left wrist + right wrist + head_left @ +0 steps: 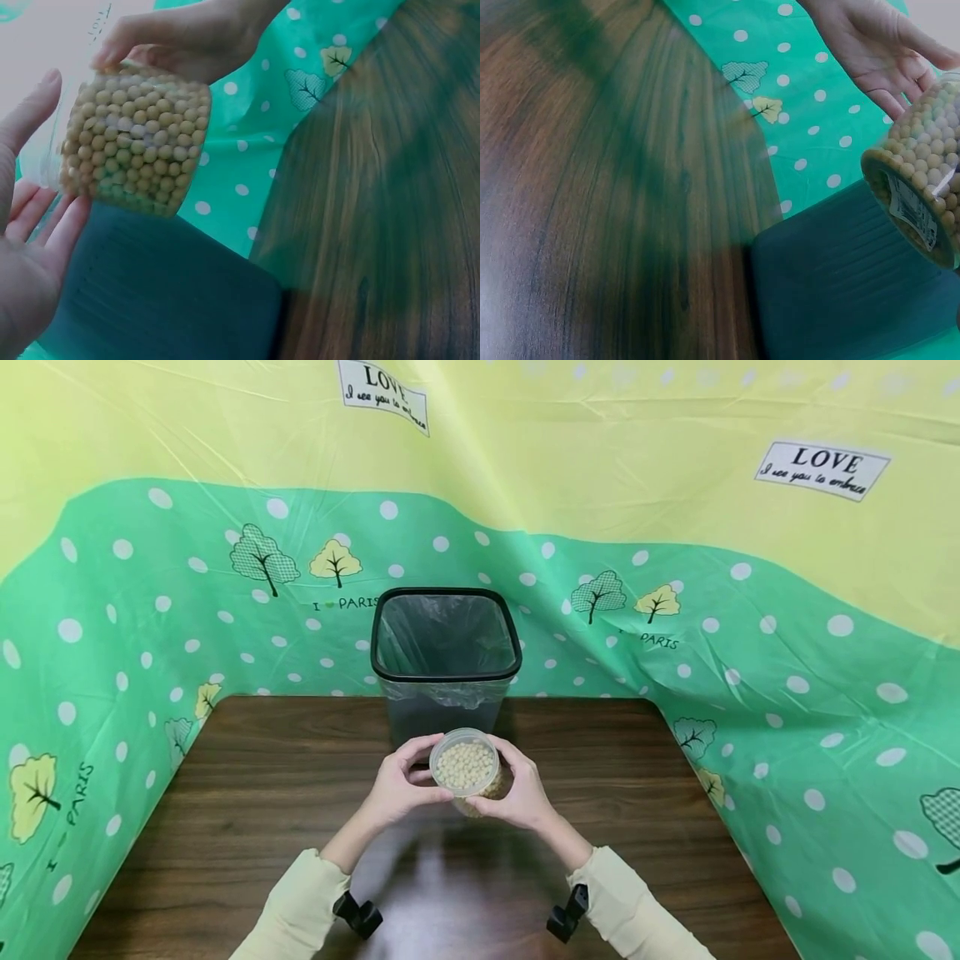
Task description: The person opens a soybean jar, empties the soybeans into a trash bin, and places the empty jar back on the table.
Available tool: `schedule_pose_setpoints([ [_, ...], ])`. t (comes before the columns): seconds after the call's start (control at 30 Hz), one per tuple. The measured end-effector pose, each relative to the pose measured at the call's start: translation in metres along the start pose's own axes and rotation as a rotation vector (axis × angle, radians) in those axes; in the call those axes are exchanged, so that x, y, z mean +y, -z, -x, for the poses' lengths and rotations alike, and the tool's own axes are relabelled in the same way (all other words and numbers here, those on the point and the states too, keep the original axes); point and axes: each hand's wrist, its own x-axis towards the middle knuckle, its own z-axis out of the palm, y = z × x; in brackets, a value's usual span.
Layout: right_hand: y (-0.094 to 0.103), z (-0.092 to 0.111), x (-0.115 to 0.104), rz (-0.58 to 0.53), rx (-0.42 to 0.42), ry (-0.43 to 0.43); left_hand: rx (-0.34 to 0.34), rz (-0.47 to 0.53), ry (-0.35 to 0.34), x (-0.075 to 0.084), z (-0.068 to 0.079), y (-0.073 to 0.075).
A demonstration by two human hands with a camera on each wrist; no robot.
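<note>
A clear plastic jar of pale round soybeans (467,766) is held up in front of the bin, its round top tilted toward the head camera. My left hand (402,783) grips the jar's left side near the rim, thumb in front and fingers behind. On the opposite side my right hand (521,789) holds it the same way. The left wrist view shows the beans (139,142) through the jar wall, with my right hand (191,37) beyond. A printed label (911,210) shows on the jar's base in the right wrist view.
Just behind the jar, a dark square trash bin (442,710) with a black rim and clear liner stands on the brown wooden table (300,777). Green and yellow printed cloth (600,510) encloses the back and sides. Black wrist cameras (358,916) sit by both sleeves.
</note>
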Motion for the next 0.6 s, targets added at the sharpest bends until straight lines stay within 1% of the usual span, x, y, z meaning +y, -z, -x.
schedule_pose_setpoints([
  [0.03, 0.0, 0.0, -0.001, 0.004, 0.01, -0.006, 0.016, -0.023, -0.016, 0.001, 0.0, -0.001],
  [0.17, -0.003, -0.001, -0.001, 0.013, 0.048, -0.017, 0.077, -0.089, -0.049, 0.016, -0.001, -0.007],
  [0.23, -0.004, -0.001, -0.001, 0.02, 0.068, -0.016, 0.103, -0.102, -0.057, 0.023, -0.001, -0.009],
  [0.3, -0.005, 0.0, 0.0, 0.026, 0.086, -0.014, 0.126, -0.098, -0.047, 0.027, -0.002, -0.008],
  [0.37, -0.004, 0.001, 0.001, 0.027, 0.098, -0.019, 0.145, -0.09, -0.04, 0.027, -0.002, -0.005],
  [0.43, -0.003, 0.002, 0.002, 0.026, 0.105, -0.016, 0.161, -0.077, -0.035, 0.022, -0.002, 0.001],
  [0.6, 0.003, 0.004, 0.005, 0.029, 0.103, -0.011, 0.23, -0.069, -0.025, 0.008, 0.002, 0.023],
])
